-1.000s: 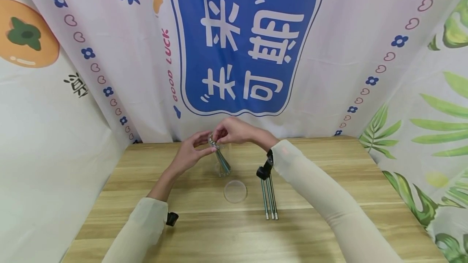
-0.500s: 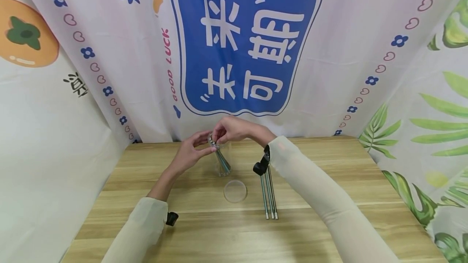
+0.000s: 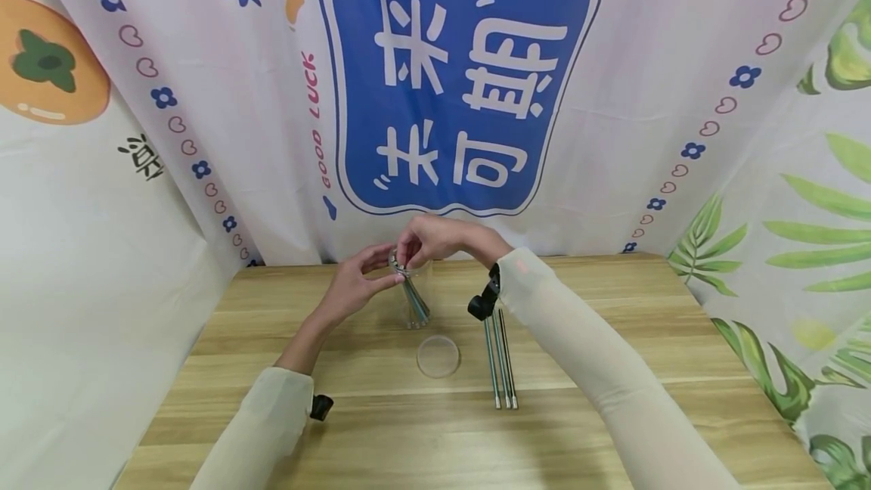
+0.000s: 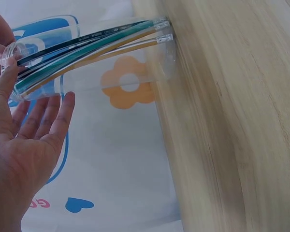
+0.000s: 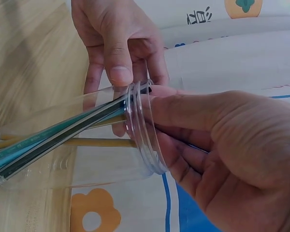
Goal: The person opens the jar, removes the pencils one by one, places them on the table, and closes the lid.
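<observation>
A clear plastic jar with a screw-thread neck stands near the table's back edge. Inside it lean several pencils, teal, dark and yellow, their eraser ends down at the bottom. My left hand holds the jar at its neck, thumb on the near side and fingers spread along the other. At the jar's mouth, my right hand pinches the upper end of a dark pencil between thumb and fingers; its fingertips partly hide the pencil tops. In front of the jar a round clear lid lies flat.
Three loose pencils lie side by side on the wooden table, right of the lid, beneath the right wrist's black camera. A printed cloth hangs right behind the table, close to both hands.
My right forearm has shifted slightly left and away, uncovering more of the loose pencils. Its fingers stay at the jar's mouth. My left hand has hardly moved.
</observation>
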Tool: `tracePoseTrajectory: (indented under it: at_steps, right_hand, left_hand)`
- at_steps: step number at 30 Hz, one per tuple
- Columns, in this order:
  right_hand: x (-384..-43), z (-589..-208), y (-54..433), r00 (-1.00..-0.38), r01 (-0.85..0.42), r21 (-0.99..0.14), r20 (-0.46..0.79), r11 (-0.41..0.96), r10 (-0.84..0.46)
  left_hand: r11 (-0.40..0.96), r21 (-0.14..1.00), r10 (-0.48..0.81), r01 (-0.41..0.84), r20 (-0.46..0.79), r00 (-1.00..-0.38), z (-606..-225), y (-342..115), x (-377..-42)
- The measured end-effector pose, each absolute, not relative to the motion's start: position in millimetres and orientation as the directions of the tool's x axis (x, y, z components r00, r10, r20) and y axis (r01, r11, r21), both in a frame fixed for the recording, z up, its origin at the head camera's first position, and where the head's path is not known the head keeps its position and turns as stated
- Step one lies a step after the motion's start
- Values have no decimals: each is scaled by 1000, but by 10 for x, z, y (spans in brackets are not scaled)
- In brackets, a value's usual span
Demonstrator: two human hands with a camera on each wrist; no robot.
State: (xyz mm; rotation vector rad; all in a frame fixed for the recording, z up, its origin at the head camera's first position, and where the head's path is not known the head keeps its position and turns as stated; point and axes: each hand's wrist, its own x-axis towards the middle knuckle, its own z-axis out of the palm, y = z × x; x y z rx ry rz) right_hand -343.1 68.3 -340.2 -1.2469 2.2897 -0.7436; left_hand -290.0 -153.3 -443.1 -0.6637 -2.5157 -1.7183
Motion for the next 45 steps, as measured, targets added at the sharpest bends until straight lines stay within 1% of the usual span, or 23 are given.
tracePoseTrajectory:
  at_steps: [10,24,29,37,45]
  right_hand:
    - [-3443,-3404,680,-496,-630,-628,-128,458,-859]
    - [-3447,-3473,701,-478,-668,-630,-45,396,-877]
    - [-3435,-3480,710,-480,-672,-631,-26,387,-877]
    - [-3408,-3494,732,-532,-669,-620,15,410,-847]
    - [-3382,-3543,801,-580,-647,-655,91,391,-809]
  left_hand:
    - [315,885,325,343,239,-915,-4441,-1530,-2893]
    - [308,888,314,342,245,-917,-4459,-1521,-2901]
    - [313,894,309,320,223,-925,-4380,-1493,-2849]
    - [311,891,312,329,231,-922,-4451,-1534,-2898]
    - [316,887,318,338,237,-918,-4422,-1540,-2885]
